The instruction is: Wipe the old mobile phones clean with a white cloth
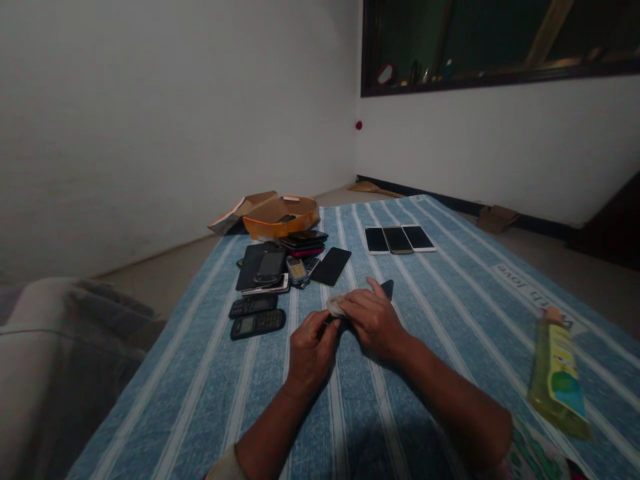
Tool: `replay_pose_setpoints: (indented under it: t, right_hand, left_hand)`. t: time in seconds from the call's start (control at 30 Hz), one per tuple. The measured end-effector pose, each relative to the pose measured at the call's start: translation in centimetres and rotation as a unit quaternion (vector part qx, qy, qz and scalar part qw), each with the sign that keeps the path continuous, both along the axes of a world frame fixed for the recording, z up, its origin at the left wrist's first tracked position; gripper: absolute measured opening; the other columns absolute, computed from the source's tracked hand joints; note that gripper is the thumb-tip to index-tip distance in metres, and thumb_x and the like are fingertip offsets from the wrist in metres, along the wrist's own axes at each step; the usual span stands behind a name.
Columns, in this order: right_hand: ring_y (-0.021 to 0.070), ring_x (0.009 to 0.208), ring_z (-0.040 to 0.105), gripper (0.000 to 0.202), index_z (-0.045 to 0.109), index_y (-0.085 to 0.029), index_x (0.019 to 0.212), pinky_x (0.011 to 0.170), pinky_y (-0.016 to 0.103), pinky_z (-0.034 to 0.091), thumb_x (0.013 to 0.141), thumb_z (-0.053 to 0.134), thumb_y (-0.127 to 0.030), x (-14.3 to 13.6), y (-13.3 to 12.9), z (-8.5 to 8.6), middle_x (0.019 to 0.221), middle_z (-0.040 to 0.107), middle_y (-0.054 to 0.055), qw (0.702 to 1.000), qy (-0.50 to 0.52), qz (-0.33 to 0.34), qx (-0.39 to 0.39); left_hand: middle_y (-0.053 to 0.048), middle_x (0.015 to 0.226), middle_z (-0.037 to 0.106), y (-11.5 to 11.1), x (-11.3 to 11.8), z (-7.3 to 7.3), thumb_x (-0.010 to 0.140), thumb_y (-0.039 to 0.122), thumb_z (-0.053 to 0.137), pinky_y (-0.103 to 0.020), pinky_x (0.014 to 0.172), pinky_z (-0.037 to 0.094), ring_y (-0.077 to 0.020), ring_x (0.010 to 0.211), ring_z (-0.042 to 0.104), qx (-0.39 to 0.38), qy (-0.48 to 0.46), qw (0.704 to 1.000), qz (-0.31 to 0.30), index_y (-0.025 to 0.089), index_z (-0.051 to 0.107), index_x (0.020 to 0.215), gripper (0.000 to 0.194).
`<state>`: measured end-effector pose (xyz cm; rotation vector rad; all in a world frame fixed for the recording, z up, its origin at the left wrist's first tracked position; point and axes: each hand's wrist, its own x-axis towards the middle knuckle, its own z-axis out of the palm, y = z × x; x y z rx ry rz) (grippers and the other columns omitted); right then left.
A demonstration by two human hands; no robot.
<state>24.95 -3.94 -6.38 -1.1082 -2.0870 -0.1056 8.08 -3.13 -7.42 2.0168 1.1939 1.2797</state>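
Pale walls [175, 100] meet beyond a blue striped cover [310, 413], with a dark-framed window [367, 47] at the far right. Over the near middle, the left hand [313, 350] seems to pinch the left end of a dark phone [388, 287] between thumb and forefinger; most of it is hidden, one corner showing past the right hand [374, 325]. That hand's fingers press a white cloth [334, 306] to it, one finger lifted apart on the far side. I take the step to be wiping, and the next move would call for a steady left grip while the cloth travels along the surface.

Counted: one cloth, one phone in the hands, three phones [399, 240] in a row at far right, two black keypad phones [257, 325] at left, one dark slab phone [332, 266] just right of the heap [305, 243], one orange box [275, 230] at far left, one yellow-green bottle [557, 377] at near right; the heap overlaps too much to count
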Motion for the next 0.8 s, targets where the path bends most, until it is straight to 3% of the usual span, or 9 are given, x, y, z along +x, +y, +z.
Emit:
replay_pose_setpoints:
  t: [0.3, 0.4, 0.6, 0.7, 0.8]
  right_hand:
    - [0.0218, 0.096, 0.061, 0.024, 0.067, -0.022, 0.105, 0.107, 0.057, 0.025, 0.092, 0.049, -0.01, 5.8, 1.8, -0.2, 0.101, 0.07, 0.008, 0.999, 0.011, -0.047, -0.014]
    - [0.0213, 0.094, 0.061, 0.025, 0.066, -0.021, 0.105, 0.106, 0.056, 0.027, 0.091, 0.049, -0.009, 4.8, 1.5, 0.0, 0.098, 0.07, 0.007, 0.999, 0.003, -0.03, -0.015]
    - [0.0205, 0.094, 0.061, 0.022, 0.065, -0.021, 0.106, 0.109, 0.052, 0.026, 0.092, 0.05, -0.012, 0.0, -0.1, 1.0, 0.099, 0.07, 0.007, 1.0, -0.005, 0.015, -0.018]
    - [0.0204, 0.094, 0.062, 0.024, 0.065, -0.021, 0.107, 0.109, 0.054, 0.024, 0.092, 0.051, -0.01, 0.7, 0.2, 0.7, 0.099, 0.07, 0.006, 1.0, -0.005, 0.01, -0.017]
    - [0.0208, 0.094, 0.063, 0.024, 0.066, -0.022, 0.107, 0.108, 0.058, 0.022, 0.092, 0.051, -0.011, 3.1, 1.1, 0.2, 0.099, 0.071, 0.006, 1.0, 0.002, -0.009, -0.013]
  left_hand:
    - [-0.001, 0.073, 0.066, 0.5, -0.3, -0.4, 0.086, 0.032, 0.057, -0.026, 0.064, 0.051, -0.0167, 0.065, 0.064, 0.03, 0.011, 0.999, 0.011, 0.018, 0.069, 0.089, 0.019]
    - [-0.001, 0.072, 0.065, 0.3, -0.2, -0.1, 0.087, 0.031, 0.054, -0.026, 0.063, 0.051, -0.0162, 0.064, 0.064, 0.034, 0.017, 0.999, 0.007, 0.019, 0.069, 0.088, 0.019]
    - [-0.001, 0.073, 0.066, 0.1, -0.2, 0.2, 0.088, 0.031, 0.053, -0.027, 0.066, 0.052, -0.0167, 0.067, 0.064, 0.04, 0.022, 0.999, -0.008, 0.021, 0.068, 0.088, 0.018]
    - [-0.001, 0.073, 0.065, 0.2, -0.3, 0.3, 0.087, 0.03, 0.054, -0.027, 0.063, 0.051, -0.0165, 0.065, 0.064, 0.042, 0.02, 0.999, -0.012, 0.02, 0.068, 0.088, 0.017]
    - [0.0, 0.069, 0.064, 0.3, -0.3, 0.3, 0.087, 0.032, 0.054, -0.026, 0.06, 0.05, -0.0159, 0.061, 0.063, 0.039, 0.019, 0.999, -0.005, 0.02, 0.068, 0.085, 0.018]
